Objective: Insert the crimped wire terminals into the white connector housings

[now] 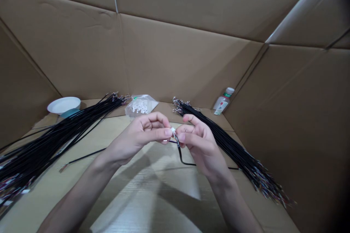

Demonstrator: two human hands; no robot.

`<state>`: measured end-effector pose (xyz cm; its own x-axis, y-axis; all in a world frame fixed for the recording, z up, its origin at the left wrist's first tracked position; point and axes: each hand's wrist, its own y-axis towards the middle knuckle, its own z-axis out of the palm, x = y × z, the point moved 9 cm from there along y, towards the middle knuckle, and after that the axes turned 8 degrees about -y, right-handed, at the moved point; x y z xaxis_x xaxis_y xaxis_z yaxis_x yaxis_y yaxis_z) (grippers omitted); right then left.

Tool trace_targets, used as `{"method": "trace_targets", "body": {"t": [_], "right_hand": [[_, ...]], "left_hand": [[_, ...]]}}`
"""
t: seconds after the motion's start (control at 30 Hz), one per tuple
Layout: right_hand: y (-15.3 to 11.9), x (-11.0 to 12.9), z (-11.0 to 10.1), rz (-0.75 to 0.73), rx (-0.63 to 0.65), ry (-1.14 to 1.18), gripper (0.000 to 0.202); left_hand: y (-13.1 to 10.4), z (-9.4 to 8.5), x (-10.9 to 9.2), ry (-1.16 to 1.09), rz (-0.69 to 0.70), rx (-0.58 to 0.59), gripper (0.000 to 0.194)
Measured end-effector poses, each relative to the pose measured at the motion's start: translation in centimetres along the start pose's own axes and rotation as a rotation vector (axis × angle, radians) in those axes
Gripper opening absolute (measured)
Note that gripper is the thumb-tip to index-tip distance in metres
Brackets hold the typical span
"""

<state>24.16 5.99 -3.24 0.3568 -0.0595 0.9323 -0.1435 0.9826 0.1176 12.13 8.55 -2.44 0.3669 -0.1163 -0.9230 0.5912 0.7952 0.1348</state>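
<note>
Near the middle of the view, my left hand pinches a small white connector housing between thumb and index finger. Close beside it, my right hand has its thumb and index finger closed on the thin loose wires at the end of a black cable. The wire ends reach up to the housing; whether they sit inside it is too small to tell. From there the cable bends down and runs behind my right hand. Another length with stripped coloured ends pokes out left of my left wrist.
A large bundle of black cables lies at the left, another bundle at the right. Behind my hands is a clear bag of white housings. A white bowl and a bottle stand by the cardboard walls.
</note>
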Motion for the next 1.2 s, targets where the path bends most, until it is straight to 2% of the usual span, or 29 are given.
{"method": "trace_targets", "body": {"t": [0.27,0.53,0.83,1.0,1.1,1.2], "right_hand": [[-0.3,-1.3,-0.5,0.160,-0.083,0.103,0.046],[-0.4,-2.2,-0.6,0.198,-0.113,0.146,0.043],[0.0,-3.1,-0.2,0.245,-0.086,0.202,0.029],[0.0,-3.1,-0.4,0.214,-0.094,0.190,0.030],[-0.1,-2.9,-0.8,0.187,-0.117,0.174,0.034],[0.0,-2.6,-0.5,0.172,-0.095,0.193,0.028]], "left_hand": [[-0.1,-0.6,0.0,-0.082,0.011,-0.116,0.026],[0.1,-0.7,0.1,-0.092,0.033,-0.108,0.027],[-0.7,-0.6,-2.2,0.140,0.218,-0.157,0.022],[-1.2,-0.3,-3.6,0.327,0.336,-0.168,0.009],[-0.9,-0.5,-3.1,0.302,0.315,-0.136,0.007],[-0.4,-1.0,-2.0,0.179,0.270,-0.124,0.008]]}}
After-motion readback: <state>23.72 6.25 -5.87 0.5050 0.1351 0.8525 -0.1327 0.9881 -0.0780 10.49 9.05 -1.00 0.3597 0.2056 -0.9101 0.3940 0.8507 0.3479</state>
